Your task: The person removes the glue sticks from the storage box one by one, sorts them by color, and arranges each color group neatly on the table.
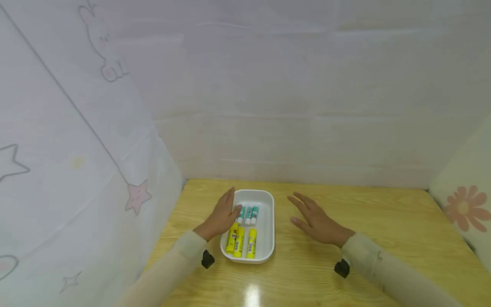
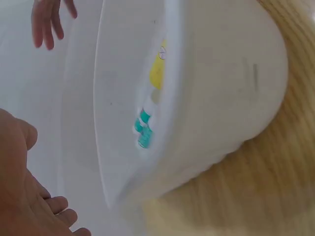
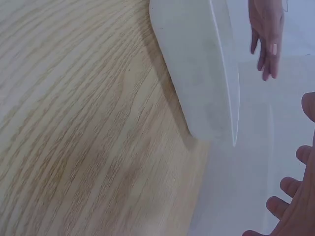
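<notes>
A white tray (image 1: 266,243) rests on the wooden table, holding several glue sticks. Toward its near end lie three yellow glue sticks (image 1: 251,244); farther back are three smaller teal-and-white glue sticks (image 1: 254,215). My left hand (image 1: 222,216) hovers at the tray's left side, fingers extended, overlapping the rim in the head view. To the right of the tray, apart from it, my right hand (image 1: 315,219) is held over the table with fingers spread and nothing in them. In the left wrist view the tray wall (image 2: 221,73) hides part of the sticks.
The wooden table (image 1: 387,221) stretches to the right of the tray. A pale cloth backdrop (image 1: 268,106) rises along its back edge, and printed cloth (image 1: 92,140) hangs at the left. A black wrist device (image 1: 207,259) sits below the left cuff.
</notes>
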`<state>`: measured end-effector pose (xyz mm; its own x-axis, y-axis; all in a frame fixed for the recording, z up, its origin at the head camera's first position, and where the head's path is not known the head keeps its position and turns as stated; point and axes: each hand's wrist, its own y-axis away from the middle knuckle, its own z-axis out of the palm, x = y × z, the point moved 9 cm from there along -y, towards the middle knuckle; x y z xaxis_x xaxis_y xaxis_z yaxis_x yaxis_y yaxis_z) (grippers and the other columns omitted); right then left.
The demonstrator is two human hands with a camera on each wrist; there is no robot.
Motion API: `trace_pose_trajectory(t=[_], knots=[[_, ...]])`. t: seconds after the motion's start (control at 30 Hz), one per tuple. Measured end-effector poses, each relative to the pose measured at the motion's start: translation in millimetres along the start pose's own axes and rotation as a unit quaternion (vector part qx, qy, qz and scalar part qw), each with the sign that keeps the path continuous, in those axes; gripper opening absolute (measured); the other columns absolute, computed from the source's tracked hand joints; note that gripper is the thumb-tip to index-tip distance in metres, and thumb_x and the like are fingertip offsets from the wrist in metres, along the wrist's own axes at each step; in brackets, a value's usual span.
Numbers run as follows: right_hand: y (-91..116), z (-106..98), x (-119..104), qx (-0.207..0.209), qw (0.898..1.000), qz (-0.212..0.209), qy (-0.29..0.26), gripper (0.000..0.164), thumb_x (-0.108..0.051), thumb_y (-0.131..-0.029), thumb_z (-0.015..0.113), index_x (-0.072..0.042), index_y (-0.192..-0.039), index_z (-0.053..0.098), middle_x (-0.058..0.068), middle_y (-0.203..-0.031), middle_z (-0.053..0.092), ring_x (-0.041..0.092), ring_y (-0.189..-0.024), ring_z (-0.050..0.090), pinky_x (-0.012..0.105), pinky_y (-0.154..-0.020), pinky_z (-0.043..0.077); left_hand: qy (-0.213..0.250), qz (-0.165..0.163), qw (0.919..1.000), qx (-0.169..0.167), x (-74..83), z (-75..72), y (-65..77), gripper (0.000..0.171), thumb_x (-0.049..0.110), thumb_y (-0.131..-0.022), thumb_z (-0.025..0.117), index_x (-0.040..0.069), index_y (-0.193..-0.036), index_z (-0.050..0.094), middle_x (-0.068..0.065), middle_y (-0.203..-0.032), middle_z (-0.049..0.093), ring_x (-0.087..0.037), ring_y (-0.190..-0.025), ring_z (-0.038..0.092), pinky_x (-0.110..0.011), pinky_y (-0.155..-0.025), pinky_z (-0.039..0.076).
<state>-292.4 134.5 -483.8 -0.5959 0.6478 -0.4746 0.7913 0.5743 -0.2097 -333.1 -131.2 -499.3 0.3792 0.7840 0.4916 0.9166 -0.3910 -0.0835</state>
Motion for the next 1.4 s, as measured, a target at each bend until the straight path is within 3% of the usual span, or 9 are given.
trace_pose_trajectory(t=[0.13,0.3,0.5,0.63,0.8,0.9,1.03,1.2,1.4], knots=[[-5,2,0,-0.011,0.999,0.020,-0.046,0.069,-0.048,-0.100,0.044,-0.033,-0.157,0.008,-0.001,-0.162,0.004,0.031,-0.146,0.010,0.067,-0.106,0.024,0.086,-0.062,0.9944,-0.003,-24.6,2.0,4.2,0.073,0.043,-0.105,0.031,0.001,-0.155,-0.001,-0.023,-0.160,0.005,-0.040,-0.146,0.007,-0.057,-0.114,0.016],[-12,9,-1,-0.018,0.995,0.037,-0.088,0.069,-0.050,-0.101,0.042,-0.034,-0.157,0.005,-0.001,-0.162,0.004,0.031,-0.147,0.006,0.067,-0.108,0.021,0.125,-0.099,0.9871,-0.016,-41.3,12.2,12.1,0.079,0.054,-0.102,0.026,0.003,-0.156,-0.002,-0.022,-0.160,0.004,-0.040,-0.146,0.005,-0.057,-0.115,0.012],[-24,16,-7,-0.025,0.988,0.061,-0.139,0.070,-0.051,-0.101,0.039,-0.027,-0.158,0.007,0.003,-0.162,0.008,0.030,-0.147,0.007,0.064,-0.110,0.020,0.145,-0.104,0.9832,-0.038,-44.3,25.5,21.9,0.076,0.047,-0.104,0.029,0.006,-0.155,-0.010,-0.019,-0.161,-0.007,-0.037,-0.147,-0.002,-0.056,-0.115,0.009],[-34,18,-13,-0.014,0.984,0.074,-0.160,0.068,-0.046,-0.103,0.038,-0.013,-0.157,0.014,0.012,-0.160,0.015,0.035,-0.145,0.017,0.062,-0.109,0.024,0.158,-0.098,0.9816,-0.045,-41.3,31.4,25.0,0.074,0.042,-0.105,0.030,0.007,-0.154,-0.013,-0.018,-0.161,-0.010,-0.037,-0.147,-0.004,-0.055,-0.116,0.009],[-46,24,-17,-0.014,0.972,0.106,-0.210,0.066,-0.045,-0.104,0.035,-0.007,-0.156,0.018,0.015,-0.157,0.023,0.036,-0.141,0.028,0.057,-0.109,0.029,0.175,-0.094,0.9791,-0.044,-40.1,35.6,27.4,0.069,0.033,-0.107,0.030,0.007,-0.155,-0.012,-0.018,-0.161,-0.008,-0.035,-0.147,-0.002,-0.054,-0.116,0.011],[-51,29,-17,-0.023,0.954,0.149,-0.260,0.070,-0.053,-0.101,0.036,-0.010,-0.156,0.021,0.011,-0.157,0.025,0.033,-0.143,0.025,0.055,-0.112,0.024,0.179,-0.094,0.9785,-0.042,-43.0,38.1,28.8,0.067,0.031,-0.107,0.029,0.009,-0.155,-0.012,-0.017,-0.161,-0.007,-0.035,-0.147,-0.001,-0.054,-0.116,0.012],[-57,42,-17,-0.045,0.913,0.195,-0.355,0.075,-0.058,-0.098,0.039,-0.011,-0.156,0.022,0.006,-0.159,0.024,0.030,-0.144,0.025,0.050,-0.114,0.023,0.182,-0.093,0.9779,-0.045,-45.8,42.5,29.7,0.067,0.028,-0.107,0.029,0.012,-0.155,-0.014,-0.015,-0.161,-0.008,-0.033,-0.147,-0.001,-0.052,-0.116,0.012],[-68,61,-18,-0.058,0.861,0.227,-0.451,0.081,-0.055,-0.096,0.047,-0.004,-0.154,0.022,0.013,-0.157,0.027,0.031,-0.140,0.033,0.044,-0.113,0.029,0.179,-0.071,0.9805,-0.040,-43.0,42.8,30.0,0.066,0.023,-0.107,0.030,0.012,-0.155,-0.014,-0.016,-0.161,-0.008,-0.035,-0.147,-0.001,-0.055,-0.115,0.012],[-76,80,-25,-0.072,0.826,0.243,-0.503,0.070,-0.042,-0.102,0.042,0.004,-0.152,0.022,0.018,-0.158,0.020,0.034,-0.143,0.026,0.046,-0.114,0.026,0.173,-0.064,0.9824,-0.031,-42.3,45.3,31.2,0.065,0.022,-0.107,0.030,0.013,-0.155,-0.013,-0.015,-0.162,-0.006,-0.034,-0.147,0.001,-0.054,-0.116,0.012]])
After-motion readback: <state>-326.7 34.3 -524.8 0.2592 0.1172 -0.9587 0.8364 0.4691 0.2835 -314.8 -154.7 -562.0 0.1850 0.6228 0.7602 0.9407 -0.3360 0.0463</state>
